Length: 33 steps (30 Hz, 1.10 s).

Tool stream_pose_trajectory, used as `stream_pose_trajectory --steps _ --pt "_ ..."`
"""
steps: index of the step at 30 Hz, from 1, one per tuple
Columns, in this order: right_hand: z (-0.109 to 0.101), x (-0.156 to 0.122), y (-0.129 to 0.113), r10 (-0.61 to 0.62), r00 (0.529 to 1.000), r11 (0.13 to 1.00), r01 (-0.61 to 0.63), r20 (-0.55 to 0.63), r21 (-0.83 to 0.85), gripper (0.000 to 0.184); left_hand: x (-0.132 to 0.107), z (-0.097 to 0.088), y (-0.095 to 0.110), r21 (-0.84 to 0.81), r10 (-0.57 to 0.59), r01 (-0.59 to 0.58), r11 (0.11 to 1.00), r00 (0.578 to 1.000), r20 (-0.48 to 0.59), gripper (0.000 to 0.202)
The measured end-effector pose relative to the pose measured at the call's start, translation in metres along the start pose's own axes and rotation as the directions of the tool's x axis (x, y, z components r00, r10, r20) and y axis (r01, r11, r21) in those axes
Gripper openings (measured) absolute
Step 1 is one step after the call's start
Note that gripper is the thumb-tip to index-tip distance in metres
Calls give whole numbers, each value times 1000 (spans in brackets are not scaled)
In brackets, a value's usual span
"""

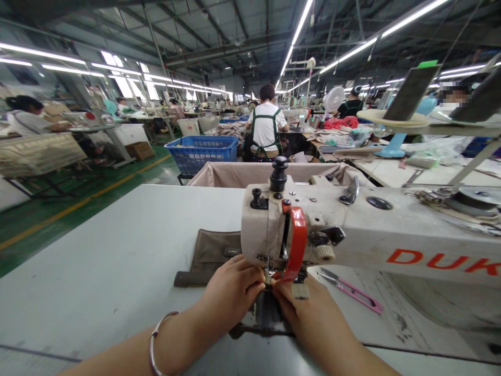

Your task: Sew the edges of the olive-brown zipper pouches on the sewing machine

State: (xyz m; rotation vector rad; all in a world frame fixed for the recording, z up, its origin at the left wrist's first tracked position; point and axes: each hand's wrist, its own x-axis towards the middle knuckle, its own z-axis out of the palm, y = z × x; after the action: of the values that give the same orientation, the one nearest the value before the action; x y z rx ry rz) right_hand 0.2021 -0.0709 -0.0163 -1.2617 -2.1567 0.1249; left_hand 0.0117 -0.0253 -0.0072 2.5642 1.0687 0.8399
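Observation:
Under the head of a white sewing machine my two hands meet close to the needle. My left hand has its fingers pinched together beside the presser foot, on the edge of a brown fabric piece with a small dark label. My right hand is closed just right of the needle, partly behind the red guard; its fingertips press at the same spot, and what they grip is hidden. A darker folded strip of the brown piece lies left of my left hand.
Pink-handled thread snips lie right of my right hand on the machine bed. Beyond the white table stand a pink cloth-lined bin and a blue plastic basket. A co-worker sits ahead, back turned. Thread cones stand at right.

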Motion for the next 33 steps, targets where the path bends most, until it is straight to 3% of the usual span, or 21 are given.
stream_pose_trajectory --steps 27,33 --pt "8 -4 8 -31 998 995 25 -56 -97 19 0 7 0 -9 -28 28 1000 999 35 12" --pt "6 1 9 0 998 999 -4 -57 -54 23 6 4 0 3 -24 24 1000 998 50 12"
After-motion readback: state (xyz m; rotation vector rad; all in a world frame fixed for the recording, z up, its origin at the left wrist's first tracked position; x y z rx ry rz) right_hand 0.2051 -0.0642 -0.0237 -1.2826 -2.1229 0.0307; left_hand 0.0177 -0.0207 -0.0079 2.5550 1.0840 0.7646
